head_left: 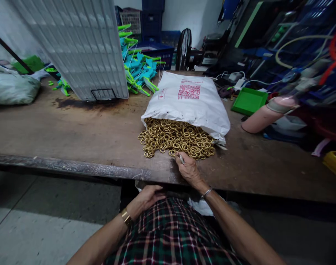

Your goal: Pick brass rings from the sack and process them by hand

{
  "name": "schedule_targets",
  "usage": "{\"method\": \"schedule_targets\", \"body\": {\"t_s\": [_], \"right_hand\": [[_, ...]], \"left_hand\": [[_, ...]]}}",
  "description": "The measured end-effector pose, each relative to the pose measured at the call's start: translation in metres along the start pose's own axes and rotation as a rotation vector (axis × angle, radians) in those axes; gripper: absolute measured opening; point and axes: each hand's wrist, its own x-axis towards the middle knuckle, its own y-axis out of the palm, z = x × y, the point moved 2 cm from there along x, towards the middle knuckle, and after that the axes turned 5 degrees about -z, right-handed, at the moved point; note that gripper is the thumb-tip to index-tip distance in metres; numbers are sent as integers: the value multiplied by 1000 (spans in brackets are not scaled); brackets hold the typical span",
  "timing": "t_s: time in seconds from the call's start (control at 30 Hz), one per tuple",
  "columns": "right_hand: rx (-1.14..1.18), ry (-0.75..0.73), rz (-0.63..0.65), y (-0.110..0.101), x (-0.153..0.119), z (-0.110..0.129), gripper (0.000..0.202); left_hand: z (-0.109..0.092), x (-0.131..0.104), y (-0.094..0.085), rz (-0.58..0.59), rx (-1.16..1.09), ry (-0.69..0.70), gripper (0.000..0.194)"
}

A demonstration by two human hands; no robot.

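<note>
A pile of gold-coloured rings (179, 141) spills from the mouth of a white sack (168, 105) lying on the wooden table. At the near edge of that pile is my right hand (188, 169), its fingers closed and their tips close to the nearest rings. A small pale object (181, 159) shows between the fingers, too small to make out. My left hand (148, 197) is low in front of my lap, just below the table's front edge. Its thumb and fingers are apart, and nothing shows in them; the fingertips are partly hidden.
A ribbed translucent panel (87, 48) stands on the table (74, 129) at left, with green and turquoise plastic pieces (141, 70) behind it. To the right are a green tray (249, 101) and a pink cylinder (267, 116). A fan (183, 49) stands behind the table.
</note>
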Motion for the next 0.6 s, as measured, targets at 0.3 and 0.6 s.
{"method": "schedule_targets", "body": {"t_s": [0.3, 0.6], "right_hand": [[242, 170, 209, -8, -6, 17, 21], [339, 220, 263, -14, -9, 33, 18]], "left_hand": [[-50, -60, 34, 86, 551, 582, 35], [-59, -26, 57, 111, 699, 842, 21]]}}
